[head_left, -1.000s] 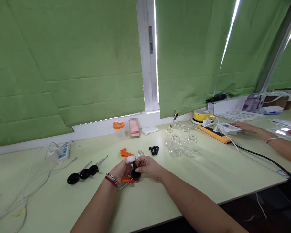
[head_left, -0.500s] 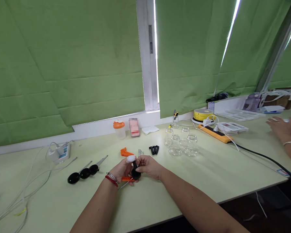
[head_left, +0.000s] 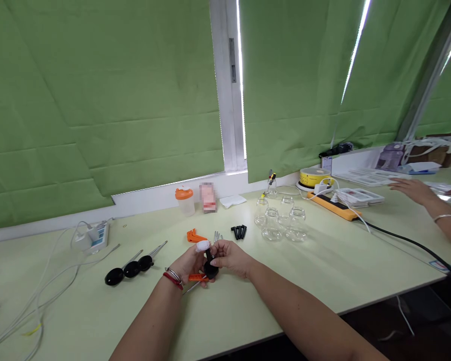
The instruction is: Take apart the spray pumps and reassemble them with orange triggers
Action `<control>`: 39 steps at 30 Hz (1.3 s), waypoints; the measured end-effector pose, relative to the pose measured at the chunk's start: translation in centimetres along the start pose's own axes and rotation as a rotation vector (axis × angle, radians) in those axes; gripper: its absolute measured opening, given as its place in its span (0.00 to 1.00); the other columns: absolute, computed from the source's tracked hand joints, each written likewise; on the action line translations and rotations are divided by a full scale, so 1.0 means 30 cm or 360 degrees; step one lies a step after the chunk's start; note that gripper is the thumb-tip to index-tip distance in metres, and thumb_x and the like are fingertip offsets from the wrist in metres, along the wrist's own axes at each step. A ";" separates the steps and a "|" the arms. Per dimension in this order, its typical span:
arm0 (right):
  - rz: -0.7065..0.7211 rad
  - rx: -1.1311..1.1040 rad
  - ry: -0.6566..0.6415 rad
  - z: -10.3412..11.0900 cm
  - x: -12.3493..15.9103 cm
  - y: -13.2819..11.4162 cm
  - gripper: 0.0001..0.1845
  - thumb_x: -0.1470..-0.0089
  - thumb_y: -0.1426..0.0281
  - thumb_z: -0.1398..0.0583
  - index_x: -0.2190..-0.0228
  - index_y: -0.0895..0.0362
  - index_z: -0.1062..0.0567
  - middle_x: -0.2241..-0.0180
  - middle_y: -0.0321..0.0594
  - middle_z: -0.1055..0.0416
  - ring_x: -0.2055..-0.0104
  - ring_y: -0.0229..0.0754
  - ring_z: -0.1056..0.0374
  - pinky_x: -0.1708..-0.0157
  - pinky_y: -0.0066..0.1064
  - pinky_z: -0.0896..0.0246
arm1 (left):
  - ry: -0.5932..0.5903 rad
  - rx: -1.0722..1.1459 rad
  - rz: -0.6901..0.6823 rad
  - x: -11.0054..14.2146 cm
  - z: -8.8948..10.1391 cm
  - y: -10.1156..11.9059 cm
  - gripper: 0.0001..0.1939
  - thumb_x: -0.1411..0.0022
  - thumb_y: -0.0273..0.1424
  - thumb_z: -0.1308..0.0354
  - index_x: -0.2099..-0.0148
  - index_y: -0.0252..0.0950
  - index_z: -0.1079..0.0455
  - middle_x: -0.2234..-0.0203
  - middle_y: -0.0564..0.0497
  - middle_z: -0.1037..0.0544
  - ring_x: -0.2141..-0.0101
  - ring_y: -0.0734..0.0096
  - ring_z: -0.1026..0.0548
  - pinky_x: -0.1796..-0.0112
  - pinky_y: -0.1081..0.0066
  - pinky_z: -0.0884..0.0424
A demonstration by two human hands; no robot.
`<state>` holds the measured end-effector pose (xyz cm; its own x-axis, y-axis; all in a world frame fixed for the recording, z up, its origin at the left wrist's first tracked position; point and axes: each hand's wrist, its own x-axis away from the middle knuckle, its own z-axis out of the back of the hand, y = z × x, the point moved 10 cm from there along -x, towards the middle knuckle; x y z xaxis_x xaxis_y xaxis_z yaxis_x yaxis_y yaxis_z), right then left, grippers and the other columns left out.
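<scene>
Over the near middle of the table, both of my hands close on one black lid-like part (head_left: pixel 211 269). It has a narrow black stem with a white piece (head_left: pixel 202 246) on top. My left hand (head_left: pixel 191 261) wraps it from the left, and an orange strip (head_left: pixel 197 277) and a thin metal rod (head_left: pixel 191 288) stick out below that palm. My right hand (head_left: pixel 231 257) pinches the part from the right with thumb and fingers. How the pieces join is hidden by the fingers. Just beyond lie orange handles (head_left: pixel 196 236), metal pins (head_left: pixel 217 234) and short black sticks (head_left: pixel 239 232).
Three black round lids with rods (head_left: pixel 131 268) lie to the left, near a white power strip (head_left: pixel 99 237) and cables. Several glass jars (head_left: pixel 272 225) stand right of centre. Behind are an orange-lidded cup (head_left: pixel 185 201) and an orange power strip (head_left: pixel 334 206). Another person's hand (head_left: pixel 413 190) is at far right.
My hands and the black part stay almost in place. The other person's hand at the far right has moved leftward and away, onto the sheets there.
</scene>
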<state>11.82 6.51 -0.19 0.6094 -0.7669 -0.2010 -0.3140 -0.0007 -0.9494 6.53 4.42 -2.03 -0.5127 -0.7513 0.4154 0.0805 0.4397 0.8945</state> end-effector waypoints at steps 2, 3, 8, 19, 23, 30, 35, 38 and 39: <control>0.0006 0.0002 0.0024 0.004 0.001 -0.001 0.20 0.67 0.68 0.30 0.73 0.59 0.32 0.74 0.32 0.33 0.72 0.34 0.36 0.71 0.27 0.42 | 0.0001 0.0001 0.0002 0.000 -0.001 -0.001 0.22 0.46 0.52 0.53 0.61 0.39 0.42 0.72 0.46 0.26 0.76 0.58 0.24 0.85 0.71 0.35; 0.0009 0.0000 0.0031 0.005 0.001 -0.002 0.20 0.67 0.68 0.30 0.73 0.59 0.32 0.74 0.32 0.33 0.72 0.34 0.36 0.70 0.28 0.42 | 0.0000 0.0002 0.0006 0.000 -0.001 -0.002 0.22 0.46 0.52 0.54 0.61 0.39 0.42 0.71 0.46 0.26 0.76 0.57 0.24 0.85 0.71 0.35; 0.0005 -0.0014 0.0028 0.004 0.002 -0.003 0.18 0.66 0.69 0.30 0.73 0.59 0.31 0.74 0.32 0.32 0.71 0.35 0.35 0.69 0.29 0.41 | 0.0001 -0.0009 0.0015 -0.001 -0.001 -0.002 0.24 0.47 0.52 0.53 0.59 0.38 0.41 0.72 0.45 0.26 0.76 0.57 0.25 0.85 0.71 0.35; -0.0020 -0.0002 0.0058 0.011 -0.001 0.005 0.18 0.68 0.68 0.30 0.74 0.60 0.29 0.75 0.34 0.29 0.72 0.36 0.34 0.67 0.31 0.40 | -0.0016 -0.0030 0.0016 0.001 -0.007 -0.001 0.25 0.48 0.53 0.51 0.61 0.36 0.39 0.73 0.46 0.27 0.75 0.59 0.25 0.83 0.71 0.34; -0.0005 -0.0008 0.0072 0.015 -0.001 0.000 0.20 0.71 0.67 0.29 0.74 0.60 0.29 0.76 0.33 0.30 0.72 0.36 0.34 0.68 0.31 0.40 | -0.0013 -0.0029 0.0010 0.005 -0.015 0.005 0.23 0.49 0.51 0.50 0.62 0.36 0.39 0.74 0.46 0.27 0.77 0.59 0.25 0.84 0.71 0.35; -0.0050 0.0005 0.0106 0.024 0.002 0.004 0.18 0.70 0.65 0.29 0.74 0.61 0.27 0.77 0.33 0.31 0.74 0.35 0.36 0.69 0.31 0.41 | -0.0029 0.0026 0.0014 0.005 -0.017 0.004 0.21 0.49 0.49 0.50 0.62 0.37 0.38 0.74 0.46 0.26 0.77 0.58 0.26 0.85 0.70 0.35; -0.0050 0.0073 0.0143 0.041 0.001 0.012 0.16 0.67 0.65 0.31 0.74 0.61 0.24 0.79 0.34 0.30 0.76 0.34 0.38 0.71 0.31 0.42 | -0.0046 0.0037 0.0017 0.004 -0.015 0.001 0.21 0.48 0.50 0.50 0.63 0.36 0.38 0.74 0.46 0.27 0.78 0.59 0.26 0.85 0.70 0.35; -0.0054 0.0072 0.0160 0.049 -0.001 0.018 0.16 0.68 0.65 0.31 0.74 0.60 0.24 0.79 0.33 0.30 0.76 0.34 0.37 0.71 0.31 0.42 | -0.0059 0.0036 0.0023 0.002 -0.014 -0.002 0.22 0.48 0.51 0.51 0.63 0.36 0.38 0.74 0.46 0.27 0.77 0.59 0.26 0.84 0.70 0.34; -0.0053 0.0073 0.0162 0.050 -0.001 0.019 0.16 0.68 0.65 0.31 0.74 0.60 0.24 0.79 0.34 0.30 0.76 0.35 0.37 0.71 0.31 0.42 | -0.0057 0.0034 0.0023 0.001 -0.012 -0.002 0.22 0.48 0.51 0.51 0.63 0.36 0.38 0.74 0.46 0.27 0.77 0.59 0.26 0.84 0.69 0.34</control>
<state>12.71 7.50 -1.08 0.5410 -0.8283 -0.1457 -0.2596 0.0004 -0.9657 6.81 4.18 -2.02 -0.5422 -0.7266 0.4220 0.0704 0.4612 0.8845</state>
